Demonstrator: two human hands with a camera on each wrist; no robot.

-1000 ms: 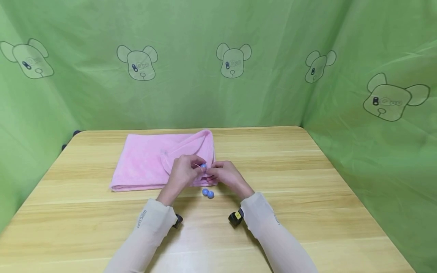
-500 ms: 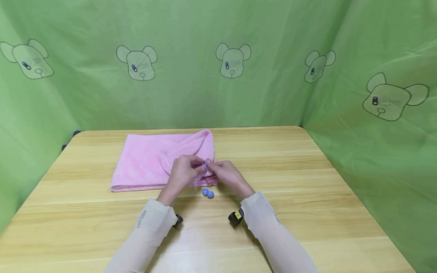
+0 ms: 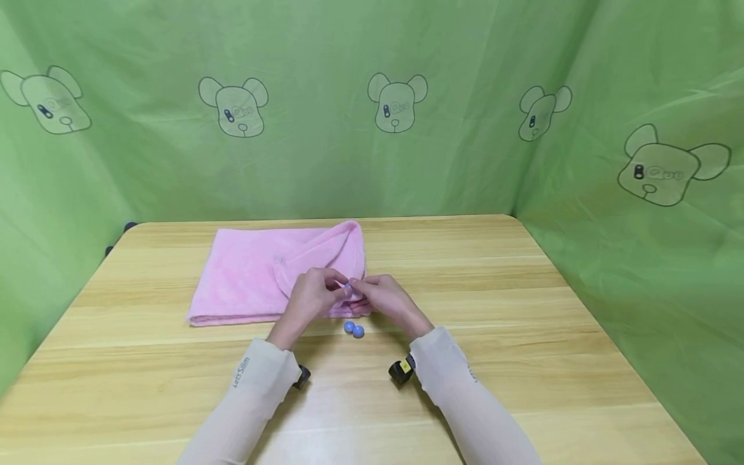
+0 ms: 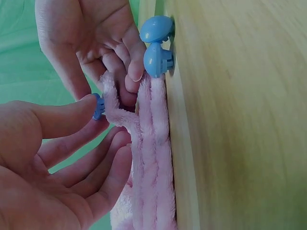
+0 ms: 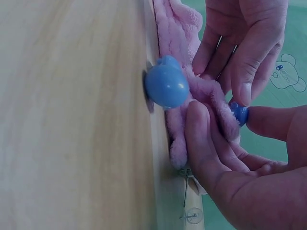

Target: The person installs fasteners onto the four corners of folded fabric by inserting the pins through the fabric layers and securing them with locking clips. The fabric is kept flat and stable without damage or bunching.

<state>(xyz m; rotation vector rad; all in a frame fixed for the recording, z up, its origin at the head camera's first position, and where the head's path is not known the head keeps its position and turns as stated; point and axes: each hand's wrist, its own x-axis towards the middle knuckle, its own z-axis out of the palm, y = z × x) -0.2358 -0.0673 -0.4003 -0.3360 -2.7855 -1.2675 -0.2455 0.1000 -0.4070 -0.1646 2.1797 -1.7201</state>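
Note:
A folded pink plush blanket (image 3: 250, 271) lies on the table with its near right corner turned up. My left hand (image 3: 314, 292) pinches a small blue clip (image 4: 99, 106) between thumb and forefinger, against the raised cloth edge. My right hand (image 3: 388, 298) holds that edge, its fingers tucked under the fold and its thumb on the blue clip (image 5: 239, 114). The clip's other side is hidden by the cloth and fingers. Two more blue clips (image 3: 354, 329) with rounded caps lie side by side in front of the blanket.
The wooden table (image 3: 523, 361) extends around the blanket on all sides. A green curtain (image 3: 325, 168) with mouse-head drawings stands behind and at both sides. In the right wrist view, a thin pin-like piece (image 5: 186, 191) shows near the blanket's end.
My right thumb has come over onto the blue clip, then lowered slightly with it. Both forearms, the blanket and the two loose clips stay in place.

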